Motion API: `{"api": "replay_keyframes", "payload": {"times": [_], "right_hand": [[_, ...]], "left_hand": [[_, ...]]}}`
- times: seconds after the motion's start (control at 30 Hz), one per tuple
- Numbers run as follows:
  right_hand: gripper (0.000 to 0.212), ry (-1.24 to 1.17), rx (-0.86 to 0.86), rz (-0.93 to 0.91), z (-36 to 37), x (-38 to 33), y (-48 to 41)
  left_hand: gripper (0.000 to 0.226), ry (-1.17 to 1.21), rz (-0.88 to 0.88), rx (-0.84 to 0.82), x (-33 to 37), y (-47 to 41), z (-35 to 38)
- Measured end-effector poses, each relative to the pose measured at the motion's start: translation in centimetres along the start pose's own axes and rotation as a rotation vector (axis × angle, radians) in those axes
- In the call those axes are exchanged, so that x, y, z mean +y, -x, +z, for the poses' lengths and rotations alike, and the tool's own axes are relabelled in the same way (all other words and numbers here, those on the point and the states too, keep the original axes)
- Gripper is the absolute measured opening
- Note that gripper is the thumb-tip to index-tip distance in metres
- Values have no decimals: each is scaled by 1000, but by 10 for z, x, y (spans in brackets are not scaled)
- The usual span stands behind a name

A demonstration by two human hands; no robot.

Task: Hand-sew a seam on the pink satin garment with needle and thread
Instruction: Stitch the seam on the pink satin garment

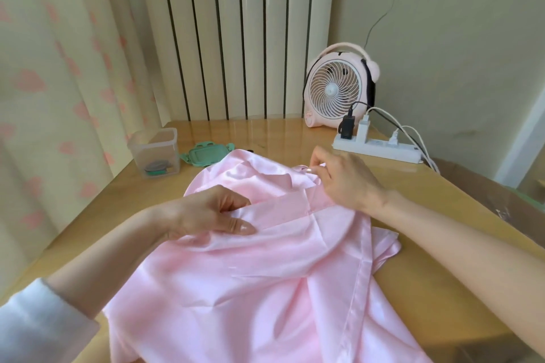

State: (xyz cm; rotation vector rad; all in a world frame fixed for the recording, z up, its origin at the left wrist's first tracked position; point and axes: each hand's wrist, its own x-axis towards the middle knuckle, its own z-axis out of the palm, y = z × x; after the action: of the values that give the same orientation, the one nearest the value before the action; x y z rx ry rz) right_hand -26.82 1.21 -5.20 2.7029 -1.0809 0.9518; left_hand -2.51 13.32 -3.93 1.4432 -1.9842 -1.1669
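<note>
pink garment [265,274]: cut off by bottom edge | left hand [206,212]: fingers hidden under a fold | clear box [154,153]: things inside blurred

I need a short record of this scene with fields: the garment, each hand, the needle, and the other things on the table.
garment: pink satin garment, spread in folds on the wooden table
left hand: left hand pinches a folded band of the garment
right hand: right hand pinches the garment's far edge
needle and thread: not visible
far left: clear plastic box, with a green lid lying beside it
far right: pink and white desk fan behind a white power strip
</note>
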Motion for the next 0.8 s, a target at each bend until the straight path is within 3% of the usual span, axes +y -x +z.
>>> {"api": "replay_keyframes", "payload": {"times": [0.13,0.23,0.37,0.47,0.53,0.6,0.67,0.8], "right_hand": [[13,-2,-25,-22,21,2,0],[15,-30,-14,-33,35,10,0],[33,-80,28,-27,51,12,7],[19,-166,138,-17,47,11,3],[12,-191,200,-14,39,11,-3],[13,-235,229,8,32,12,-9],[15,-282,247,12,28,13,-13],[12,-385,278,29,26,13,-18]], "left_hand": [[30,-17,-40,-22,-13,-3,2],[37,2,-106,-24,-25,-5,2],[26,42,-197,-114,-33,-6,4],[16,-77,-194,-170,-25,-9,-2],[35,-212,-168,-173,-13,-13,-10],[55,-161,-122,-118,0,-20,-15],[50,-29,-11,-102,16,-33,-12],[38,-85,189,-134,32,-60,2]]}}
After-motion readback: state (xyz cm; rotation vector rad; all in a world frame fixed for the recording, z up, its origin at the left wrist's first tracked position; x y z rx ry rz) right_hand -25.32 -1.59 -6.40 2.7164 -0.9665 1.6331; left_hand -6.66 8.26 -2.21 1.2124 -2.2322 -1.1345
